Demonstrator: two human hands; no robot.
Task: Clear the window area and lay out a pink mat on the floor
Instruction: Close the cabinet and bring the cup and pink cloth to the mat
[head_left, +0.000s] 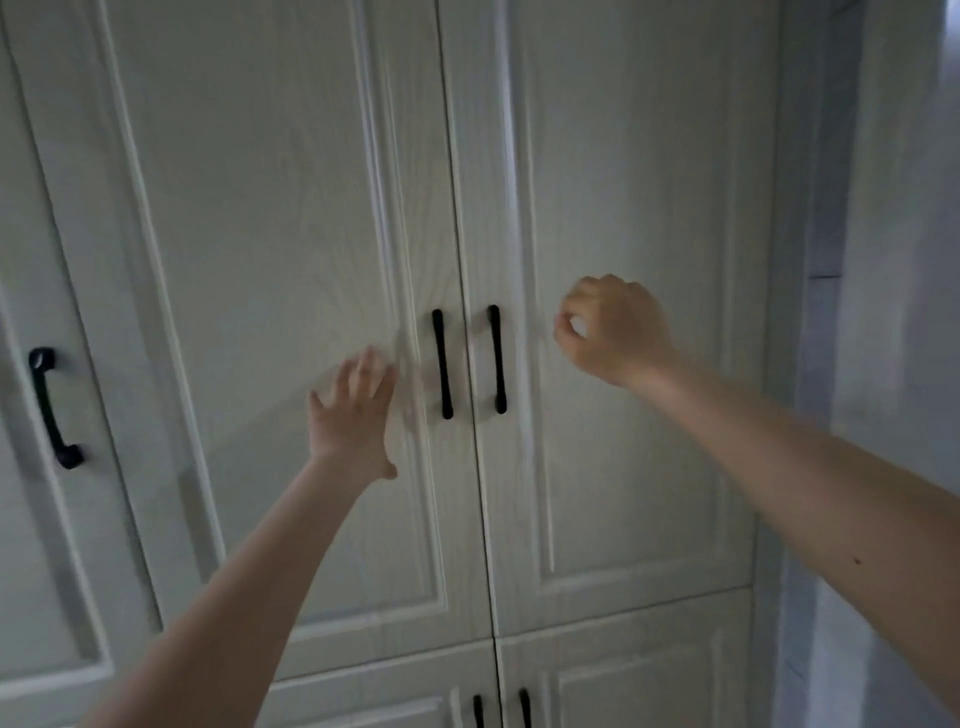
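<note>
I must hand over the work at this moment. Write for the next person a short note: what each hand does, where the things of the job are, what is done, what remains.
Left hand: open, fingers spread, at or just off the left wardrobe door, beside its black handle; blur hides whether it touches.
Right hand: fingers curled, holding nothing, right of the other black handle on the right wardrobe door.
Job's things: no pink mat, window or floor in view.
Done: nothing that can be confirmed here. Both doors are closed.
Left: probably open the wardrobe to look for the mat, then clear the window area and lay the mat on the floor.
</note>
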